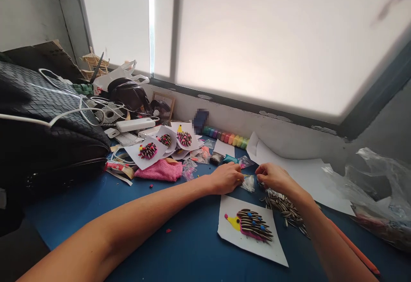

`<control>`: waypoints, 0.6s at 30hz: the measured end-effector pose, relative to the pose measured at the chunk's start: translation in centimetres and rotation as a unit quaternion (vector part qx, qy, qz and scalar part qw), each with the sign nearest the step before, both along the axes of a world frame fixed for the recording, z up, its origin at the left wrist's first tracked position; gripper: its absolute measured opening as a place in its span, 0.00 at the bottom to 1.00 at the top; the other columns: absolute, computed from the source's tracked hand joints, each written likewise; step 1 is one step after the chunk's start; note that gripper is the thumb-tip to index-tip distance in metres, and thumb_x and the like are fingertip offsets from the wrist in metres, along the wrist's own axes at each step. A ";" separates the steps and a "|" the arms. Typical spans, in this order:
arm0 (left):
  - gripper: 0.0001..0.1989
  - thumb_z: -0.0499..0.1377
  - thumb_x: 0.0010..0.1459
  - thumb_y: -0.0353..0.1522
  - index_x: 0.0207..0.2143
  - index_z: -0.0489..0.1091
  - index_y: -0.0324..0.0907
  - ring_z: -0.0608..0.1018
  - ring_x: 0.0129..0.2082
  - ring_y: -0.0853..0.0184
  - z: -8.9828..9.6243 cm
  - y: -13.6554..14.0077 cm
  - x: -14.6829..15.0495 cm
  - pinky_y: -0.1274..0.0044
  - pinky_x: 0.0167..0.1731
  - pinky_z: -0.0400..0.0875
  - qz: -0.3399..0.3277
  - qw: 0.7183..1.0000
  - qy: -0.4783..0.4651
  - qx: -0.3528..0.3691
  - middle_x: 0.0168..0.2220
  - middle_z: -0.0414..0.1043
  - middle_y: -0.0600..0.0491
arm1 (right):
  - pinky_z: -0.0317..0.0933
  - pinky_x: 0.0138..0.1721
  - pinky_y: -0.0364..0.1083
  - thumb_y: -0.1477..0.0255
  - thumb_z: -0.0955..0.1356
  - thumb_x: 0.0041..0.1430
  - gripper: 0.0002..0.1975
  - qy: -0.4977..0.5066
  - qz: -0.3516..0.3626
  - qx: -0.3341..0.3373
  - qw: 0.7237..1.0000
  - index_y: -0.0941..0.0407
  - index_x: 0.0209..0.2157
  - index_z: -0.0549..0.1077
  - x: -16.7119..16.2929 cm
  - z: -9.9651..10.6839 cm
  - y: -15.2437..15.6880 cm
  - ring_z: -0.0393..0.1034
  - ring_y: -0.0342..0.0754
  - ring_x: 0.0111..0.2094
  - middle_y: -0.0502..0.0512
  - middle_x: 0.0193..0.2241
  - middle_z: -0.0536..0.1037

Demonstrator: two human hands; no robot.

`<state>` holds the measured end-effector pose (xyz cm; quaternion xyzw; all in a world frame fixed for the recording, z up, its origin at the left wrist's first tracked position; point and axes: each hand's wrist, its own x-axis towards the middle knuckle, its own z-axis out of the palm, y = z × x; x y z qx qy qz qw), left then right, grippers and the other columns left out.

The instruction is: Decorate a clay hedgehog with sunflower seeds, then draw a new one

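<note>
A: How do the hands stand on my feed?

B: I see the left hand (227,178) curled near the middle of the frame, fingertips by a clear wrapper (248,183). The right hand (272,177) faces it from the other side, fingers bent in. I can't tell whether either one grips anything; the fingertips are too small for me.

A: And the pieces?

B: The wrapper lies between the hands. The hedgehog picture (253,226) lies flat on the blue surface (180,247), lower right of centre, with striped seeds (289,209) heaped just beside it.

A: How would I handle that wrapper well?

B: I'd judge a light fingertip pinch best, one hand steadying the film while the other works, both kept off the seeds so none scatter.

A: Any writing I can read?

B: Red print on a white plastic bag (114,78), upper left, and pale characters on a perforated box (117,111) below it. Both are too small to make out; I read no brand.
</note>
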<state>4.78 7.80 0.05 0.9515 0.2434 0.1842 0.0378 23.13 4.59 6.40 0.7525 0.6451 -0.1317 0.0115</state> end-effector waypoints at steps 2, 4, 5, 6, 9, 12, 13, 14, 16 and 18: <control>0.16 0.50 0.67 0.31 0.37 0.77 0.40 0.72 0.43 0.61 -0.1 0.0 0.0 0.71 0.45 0.67 0.009 1.000 0.008 0.014 0.43 0.71 0.45 | 0.69 0.45 0.54 0.65 0.67 0.64 0.17 -0.011 0.005 -0.005 1.000 0.56 0.52 0.71 0.0 0.4 -0.5 0.73 0.51 0.46 0.57 0.52 0.74; 0.16 0.49 0.67 0.32 0.37 0.77 0.40 0.72 0.43 0.61 -0.2 -0.1 0.0 0.71 0.45 0.67 0.014 0.999 0.016 0.025 0.43 0.71 0.45 | 0.69 0.45 0.54 0.65 0.67 0.65 0.16 -0.030 0.000 0.000 1.000 0.55 0.52 0.71 0.0 0.5 -1.1 0.72 0.51 0.46 0.57 0.52 0.74; 0.16 0.48 0.67 0.32 0.38 0.76 0.40 0.72 0.43 0.61 -0.2 -0.1 0.0 0.70 0.45 0.67 0.015 0.999 0.018 0.029 0.44 0.71 0.45 | 0.69 0.46 0.54 0.65 0.67 0.65 0.16 -0.041 -0.004 0.004 0.999 0.55 0.52 0.72 0.0 0.5 -1.4 0.72 0.51 0.47 0.57 0.52 0.73; 0.16 0.49 0.67 0.33 0.39 0.76 0.40 0.72 0.44 0.60 -0.2 -0.2 0.0 0.70 0.46 0.66 0.016 0.999 0.020 0.032 0.44 0.71 0.45 | 0.68 0.46 0.54 0.65 0.67 0.65 0.16 -0.050 -0.007 0.008 0.999 0.54 0.52 0.72 0.0 0.5 -1.7 0.72 0.51 0.47 0.57 0.53 0.73; 0.14 0.50 0.67 0.34 0.42 0.75 0.42 0.71 0.46 0.59 -0.3 -0.2 -0.1 0.68 0.48 0.66 0.020 0.999 0.023 0.030 0.47 0.70 0.45 | 0.68 0.46 0.54 0.65 0.67 0.65 0.16 -0.059 -0.006 0.018 0.998 0.54 0.52 0.72 -0.1 -0.1 -2.6 0.72 0.51 0.47 0.57 0.52 0.73; 0.15 0.50 0.66 0.34 0.50 0.72 0.42 0.72 0.48 0.58 -0.4 0.0 -0.1 0.67 0.49 0.66 0.030 0.999 0.017 0.015 0.50 0.71 0.45 | 0.68 0.46 0.55 0.65 0.67 0.65 0.16 -0.053 -0.008 0.057 0.997 0.55 0.53 0.71 -0.4 -0.7 -3.8 0.72 0.51 0.47 0.57 0.53 0.73; 0.18 0.50 0.66 0.33 0.55 0.68 0.42 0.72 0.49 0.58 -0.5 0.1 -0.1 0.67 0.50 0.66 0.031 0.999 0.013 0.008 0.52 0.70 0.45 | 0.68 0.47 0.55 0.65 0.67 0.65 0.16 -0.050 -0.011 0.074 0.996 0.54 0.53 0.71 -0.4 -0.8 -4.3 0.72 0.51 0.47 0.58 0.53 0.73; 0.21 0.51 0.66 0.33 0.60 0.63 0.42 0.72 0.51 0.58 -0.5 0.1 -0.2 0.67 0.51 0.66 0.032 0.999 0.008 0.000 0.55 0.69 0.45 | 0.68 0.47 0.55 0.65 0.67 0.65 0.16 -0.044 -0.012 0.089 0.995 0.54 0.53 0.71 -0.5 -0.9 -4.9 0.72 0.51 0.47 0.58 0.53 0.73; 0.28 0.53 0.65 0.32 0.66 0.53 0.42 0.70 0.55 0.59 -0.6 0.2 -0.2 0.68 0.53 0.65 0.029 0.999 -0.003 -0.017 0.61 0.64 0.45 | 0.68 0.47 0.55 0.65 0.67 0.65 0.16 -0.029 -0.013 0.105 0.994 0.54 0.52 0.71 -0.5 -1.1 -6.2 0.72 0.50 0.46 0.57 0.52 0.74; 0.29 0.54 0.63 0.31 0.66 0.53 0.41 0.67 0.60 0.60 -0.4 0.2 -0.3 0.69 0.55 0.64 0.028 0.999 -0.016 -0.032 0.64 0.59 0.44 | 0.68 0.46 0.54 0.65 0.66 0.66 0.14 -0.011 -0.012 0.110 0.994 0.55 0.50 0.72 -0.5 -1.3 -7.8 0.73 0.49 0.45 0.57 0.49 0.76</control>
